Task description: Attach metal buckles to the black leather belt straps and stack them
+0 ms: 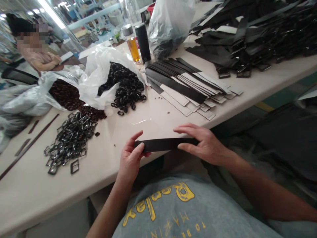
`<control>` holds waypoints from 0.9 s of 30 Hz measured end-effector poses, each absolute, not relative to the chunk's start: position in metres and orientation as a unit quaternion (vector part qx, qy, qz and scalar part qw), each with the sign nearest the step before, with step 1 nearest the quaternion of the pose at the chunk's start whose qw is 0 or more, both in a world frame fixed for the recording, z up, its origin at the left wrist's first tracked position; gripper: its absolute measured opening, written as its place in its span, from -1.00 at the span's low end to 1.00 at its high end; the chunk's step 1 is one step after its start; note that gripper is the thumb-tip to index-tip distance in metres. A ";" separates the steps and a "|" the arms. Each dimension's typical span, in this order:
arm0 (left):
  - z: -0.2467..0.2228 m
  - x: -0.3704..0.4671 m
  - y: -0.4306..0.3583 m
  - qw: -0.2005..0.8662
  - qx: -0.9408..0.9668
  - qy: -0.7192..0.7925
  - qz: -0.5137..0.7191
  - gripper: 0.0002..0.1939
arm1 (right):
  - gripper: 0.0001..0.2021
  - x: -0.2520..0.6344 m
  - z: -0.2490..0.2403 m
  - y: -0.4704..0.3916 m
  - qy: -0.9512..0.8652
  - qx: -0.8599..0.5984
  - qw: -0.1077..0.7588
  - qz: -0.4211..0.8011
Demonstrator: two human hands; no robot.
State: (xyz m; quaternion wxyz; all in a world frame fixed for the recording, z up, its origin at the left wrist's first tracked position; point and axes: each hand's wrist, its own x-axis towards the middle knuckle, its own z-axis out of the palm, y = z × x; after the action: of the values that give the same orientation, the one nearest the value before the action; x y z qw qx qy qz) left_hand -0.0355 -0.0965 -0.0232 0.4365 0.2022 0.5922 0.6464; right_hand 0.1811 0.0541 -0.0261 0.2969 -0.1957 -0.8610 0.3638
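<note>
A short length of black belt strap [160,144] is stretched level between my two hands, just over the table's front edge. My left hand [132,153] pinches its left end, with the thumb on the face and the fingers behind. At the other end, my right hand [201,142] has its thumb against the strap's face, and the raised index finger stands apart from it. The strap's right end disappears into that palm. Beyond my hands lies a fanned stack of black straps with white ends [195,91].
Metal buckles [71,138] are heaped at the left. Behind them, plastic bags spill brown loops [66,94] and black loops [128,89]. A bottle of amber liquid [133,46] and a black flask [143,43] stand farther back. Buckled black straps [260,39] cover the right side. A person sits at far left.
</note>
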 end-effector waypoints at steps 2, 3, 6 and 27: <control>-0.024 -0.027 -0.093 0.445 0.211 0.594 0.636 -0.47 | -0.61 0.158 -0.028 0.035 -0.858 -0.161 0.316 0.372; -0.024 -0.024 -0.092 0.447 0.214 0.595 0.633 -0.49 | -0.61 0.147 -0.031 0.028 -0.855 -0.157 0.327 0.370; -0.026 -0.019 -0.090 0.443 0.216 0.597 0.633 -0.57 | -0.65 0.128 -0.038 0.014 -0.839 -0.170 0.355 0.375; -0.029 -0.034 -0.083 0.120 0.565 0.689 0.438 -0.84 | -0.91 0.124 -0.043 0.024 -0.886 -0.208 0.299 0.287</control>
State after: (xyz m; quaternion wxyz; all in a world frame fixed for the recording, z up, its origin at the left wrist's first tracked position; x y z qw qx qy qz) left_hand -0.0337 -0.0830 -0.0289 0.1201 0.5648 0.6887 0.4385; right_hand 0.1238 0.0237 -0.0434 0.2992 -0.2076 -0.8861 0.2867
